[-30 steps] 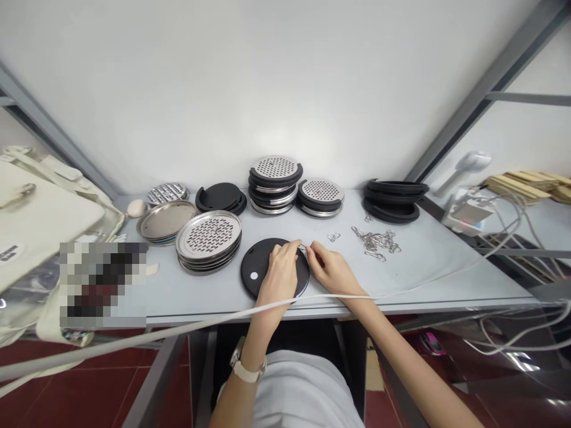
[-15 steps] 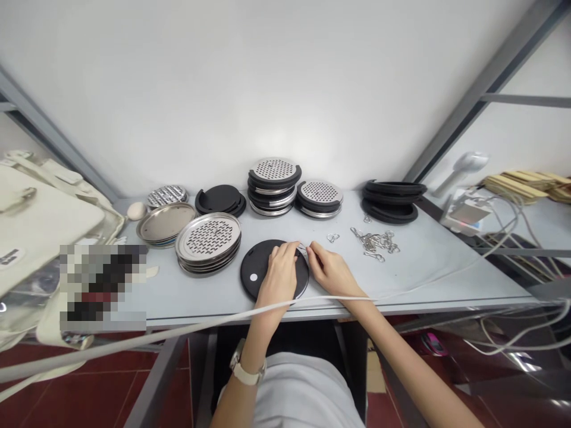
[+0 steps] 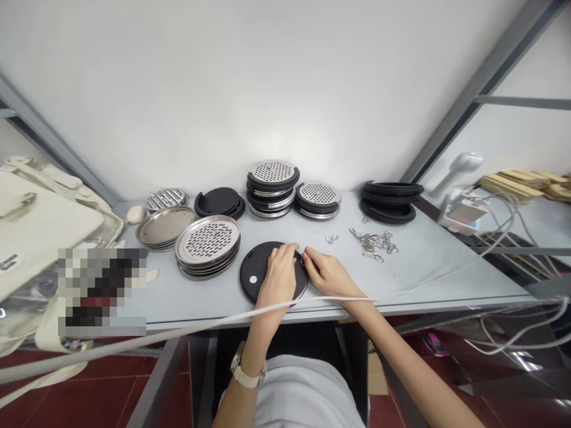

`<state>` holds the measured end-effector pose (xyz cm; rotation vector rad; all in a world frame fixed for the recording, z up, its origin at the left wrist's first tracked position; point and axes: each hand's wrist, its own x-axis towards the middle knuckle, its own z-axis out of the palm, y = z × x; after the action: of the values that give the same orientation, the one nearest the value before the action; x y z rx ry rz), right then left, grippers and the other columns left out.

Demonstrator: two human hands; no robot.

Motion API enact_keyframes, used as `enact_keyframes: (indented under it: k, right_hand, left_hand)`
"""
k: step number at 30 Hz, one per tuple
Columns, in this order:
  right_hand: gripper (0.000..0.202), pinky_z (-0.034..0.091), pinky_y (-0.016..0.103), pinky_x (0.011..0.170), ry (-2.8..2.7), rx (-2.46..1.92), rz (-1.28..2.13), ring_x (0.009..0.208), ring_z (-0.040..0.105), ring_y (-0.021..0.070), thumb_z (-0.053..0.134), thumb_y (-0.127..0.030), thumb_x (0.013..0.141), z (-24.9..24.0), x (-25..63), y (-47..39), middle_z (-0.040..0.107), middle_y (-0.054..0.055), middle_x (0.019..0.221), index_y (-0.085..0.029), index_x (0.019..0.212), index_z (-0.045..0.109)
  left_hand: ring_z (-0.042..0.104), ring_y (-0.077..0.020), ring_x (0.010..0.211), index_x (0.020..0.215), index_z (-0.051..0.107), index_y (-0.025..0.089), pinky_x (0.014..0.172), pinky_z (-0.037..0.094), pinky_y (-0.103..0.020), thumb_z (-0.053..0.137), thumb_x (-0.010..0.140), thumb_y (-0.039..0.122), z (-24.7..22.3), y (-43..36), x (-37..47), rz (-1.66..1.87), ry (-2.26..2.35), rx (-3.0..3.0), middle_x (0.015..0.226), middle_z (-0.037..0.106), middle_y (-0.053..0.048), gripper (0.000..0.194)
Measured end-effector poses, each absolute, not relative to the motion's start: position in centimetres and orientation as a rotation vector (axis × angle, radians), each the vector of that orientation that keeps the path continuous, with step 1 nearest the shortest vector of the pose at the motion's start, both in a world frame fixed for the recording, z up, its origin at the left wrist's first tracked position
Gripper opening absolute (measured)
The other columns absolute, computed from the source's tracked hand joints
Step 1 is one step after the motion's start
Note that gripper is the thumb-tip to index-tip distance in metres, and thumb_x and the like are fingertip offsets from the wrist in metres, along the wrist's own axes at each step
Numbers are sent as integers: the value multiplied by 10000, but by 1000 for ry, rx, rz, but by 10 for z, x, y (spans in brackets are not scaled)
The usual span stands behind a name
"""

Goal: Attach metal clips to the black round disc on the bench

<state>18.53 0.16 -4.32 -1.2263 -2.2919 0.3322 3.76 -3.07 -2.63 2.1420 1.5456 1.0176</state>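
Note:
Near the table's front edge lies a flat black round disc with a white dot on it. My left hand presses over its right part, fingers close together and bent toward the far right rim. My right hand is closed at that rim, thumb and forefinger pinching a small shiny wire clip, mostly hidden by the fingers. Similar wire clips lie in a loose pile to the right, and another wire clip rests beyond my right hand.
Stacked perforated metal grater plates and plain metal lids stand on the left. Along the back are black discs, two stacks of grater-topped discs and black rings. A white cable crosses in front of my wrists.
My right hand has shifted slightly left, bringing the wire clip against the rim of the black disc. My left hand stays on the disc.

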Motion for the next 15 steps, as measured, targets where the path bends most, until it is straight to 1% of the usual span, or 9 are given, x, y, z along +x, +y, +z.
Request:
enact_keyframes:
  k: [7, 10, 12, 15]
  right_hand:
    - [181, 281, 216, 491, -2252, -1244, 401, 459, 453, 119, 347, -277, 927, -39, 184, -1, 515, -32, 575, -214, 801, 461]
    - [170, 285, 212, 493, -2248, -1238, 411, 457, 445, 116, 360, -286, 924, -39, 184, 0, 505, -37, 569, -215, 806, 459]
    - [169, 284, 213, 494, -2252, -1232, 398, 460, 448, 117, 362, -280, 923, -40, 184, 1, 511, -33, 575, -214, 809, 469]
    - [177, 286, 214, 500, -2262, -1231, 367, 464, 450, 118, 360, -269, 923, -42, 184, 1, 509, -30, 571, -214, 810, 484]
  left_hand:
    - [528, -208, 1010, 1077, 516, 195, 921, 424, -402, 338, 900, 80, -21, -33, 36, 1049, 1518, 2114, 1064, 586, -63, 277]
    - [537, -201, 988, 1063, 526, 188, 917, 427, -394, 349, 896, 75, -23, -31, 37, 1073, 1506, 2119, 1047, 602, -63, 268]
    - [541, -196, 1005, 1094, 520, 189, 948, 410, -402, 353, 894, 79, -24, -28, 38, 1088, 1491, 2135, 1065, 608, -64, 283]
    - [500, -215, 1131, 1170, 497, 188, 994, 375, -433, 363, 895, 112, -20, -34, 34, 1099, 1599, 2129, 1205, 565, -90, 316]
